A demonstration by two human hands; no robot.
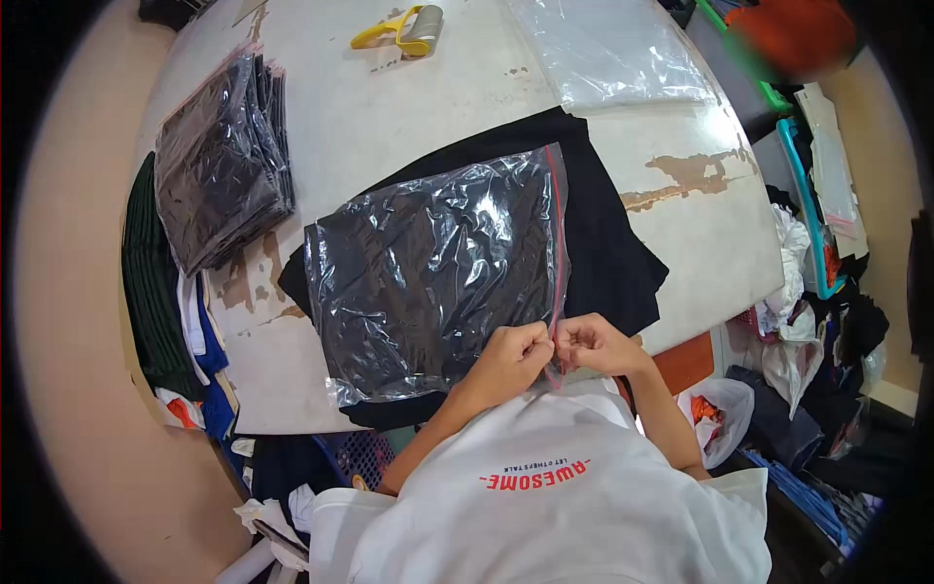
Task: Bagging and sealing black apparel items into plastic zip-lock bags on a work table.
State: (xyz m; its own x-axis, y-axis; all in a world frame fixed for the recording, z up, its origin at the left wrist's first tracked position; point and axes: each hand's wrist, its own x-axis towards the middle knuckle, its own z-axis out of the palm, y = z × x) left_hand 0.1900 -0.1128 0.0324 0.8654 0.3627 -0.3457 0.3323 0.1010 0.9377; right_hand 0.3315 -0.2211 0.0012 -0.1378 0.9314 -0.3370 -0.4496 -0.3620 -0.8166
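A clear zip bag (438,263) with a dark folded garment inside lies on a black cloth (613,234) on the table. A red zip strip (558,234) runs down the bag's right edge. At the lower end of that strip both hands meet with bent fingers. My left hand (516,360) pinches the bag's edge from the left. Right beside it, my right hand (592,346) pinches the same edge. A short corner of the bag hangs below them, close to my white shirt. The fingertips are partly hidden by the knuckles.
A stack of filled zip bags (224,161) sits at the table's left. A yellow-handled lint roller (404,32) lies at the far side, with clear plastic bags (623,54) to its right. Folded dark green garments (156,282) hang at the left edge. Crates and bagged cloth crowd the right.
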